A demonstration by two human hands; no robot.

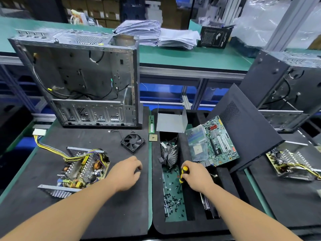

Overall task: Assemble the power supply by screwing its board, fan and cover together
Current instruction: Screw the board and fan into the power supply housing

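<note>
Right hand [195, 176] clenched round a yellow-and-black screwdriver [183, 173], tip lost among loose screws [173, 200] in the green-floored tray slot. Left hand [127, 172] curled knuckles-up on the black mat [104, 214] — fingertips hidden, any contents impossible to tell. Left of it, power supply board [83, 168] in its open housing; beyond, the fan [132, 141] — cover [172, 121] upright by the tray.

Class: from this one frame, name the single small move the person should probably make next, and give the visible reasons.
Probably pick up a screw with the left hand. The right hand already grips the screwdriver over the screw tray, while the power supply board and the fan lie apart, unfastened.
</note>
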